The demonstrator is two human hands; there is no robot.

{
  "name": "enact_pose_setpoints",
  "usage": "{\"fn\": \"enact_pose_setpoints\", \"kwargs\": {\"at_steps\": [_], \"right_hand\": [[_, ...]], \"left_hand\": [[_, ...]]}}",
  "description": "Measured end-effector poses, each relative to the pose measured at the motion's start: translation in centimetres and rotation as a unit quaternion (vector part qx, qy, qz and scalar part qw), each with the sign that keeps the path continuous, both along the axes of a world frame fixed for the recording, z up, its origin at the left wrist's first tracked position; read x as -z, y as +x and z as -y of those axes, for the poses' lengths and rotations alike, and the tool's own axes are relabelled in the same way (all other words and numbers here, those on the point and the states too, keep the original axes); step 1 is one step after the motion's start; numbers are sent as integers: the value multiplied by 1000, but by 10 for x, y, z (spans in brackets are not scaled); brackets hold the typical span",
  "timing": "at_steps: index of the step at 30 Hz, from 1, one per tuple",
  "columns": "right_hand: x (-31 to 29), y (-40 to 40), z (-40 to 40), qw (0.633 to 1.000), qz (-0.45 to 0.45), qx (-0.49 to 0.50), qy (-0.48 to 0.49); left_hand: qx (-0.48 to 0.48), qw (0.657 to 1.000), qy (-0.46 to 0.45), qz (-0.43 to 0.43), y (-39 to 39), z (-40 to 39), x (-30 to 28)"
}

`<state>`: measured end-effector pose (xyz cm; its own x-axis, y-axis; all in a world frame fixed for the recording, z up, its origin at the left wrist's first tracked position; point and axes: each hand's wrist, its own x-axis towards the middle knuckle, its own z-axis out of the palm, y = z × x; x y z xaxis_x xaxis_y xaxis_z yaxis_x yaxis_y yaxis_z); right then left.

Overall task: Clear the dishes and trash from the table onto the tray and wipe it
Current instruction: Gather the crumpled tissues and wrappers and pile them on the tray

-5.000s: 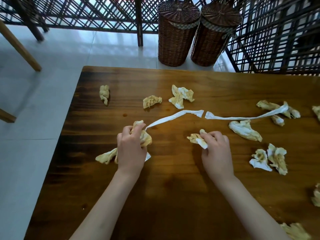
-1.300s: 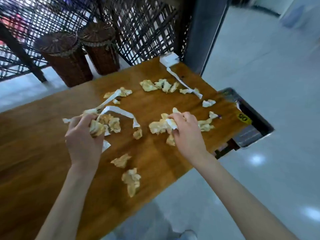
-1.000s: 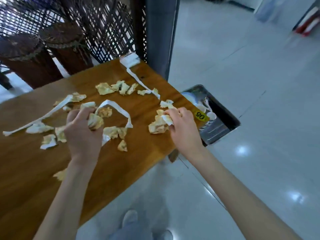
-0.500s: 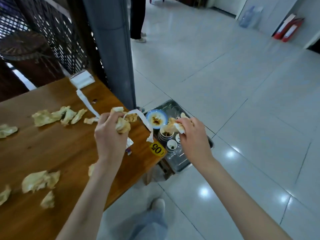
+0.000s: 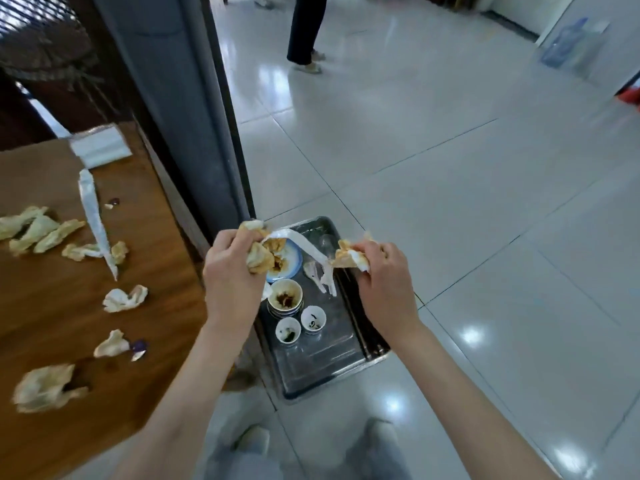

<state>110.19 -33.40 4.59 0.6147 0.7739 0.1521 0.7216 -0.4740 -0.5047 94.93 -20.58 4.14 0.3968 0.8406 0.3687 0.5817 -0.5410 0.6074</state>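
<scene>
Both hands hover above the metal tray (image 5: 322, 372): left hand (image 5: 232, 282) clutches stained napkins (image 5: 259, 258), right hand (image 5: 384, 282) another wad (image 5: 348, 258). Tray holds two small cups (image 5: 313, 318), one stained bowl (image 5: 285, 296).

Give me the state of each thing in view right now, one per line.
left hand: grips stained crumpled napkins over the tray.
right hand: grips a crumpled napkin over the tray.
tray: on the floor beside the table, holding dirty dishes.
stacked bowls: upright, sauce residue inside.
two small cups: upright, dregs inside.
blue-rimmed plate: soiled, partly hidden.
table: strewn with crumpled napkins, unwiped.
</scene>
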Motion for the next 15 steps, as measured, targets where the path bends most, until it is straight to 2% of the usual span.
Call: {"fn": "enact_pose_setpoints", "kwargs": {"at_steps": [8,11,15], "right_hand": [[62,100,11,991,-46,-114,-53],[98,122,7,989,-52,-127,-46],[164,138,-4,987,-66,-134,-52]], "left_hand": [[-149,987,-55,3,91,23,69],[-167,984,-68,7,118,19,103],[-144,987,-67,3,151,10,158]]}}
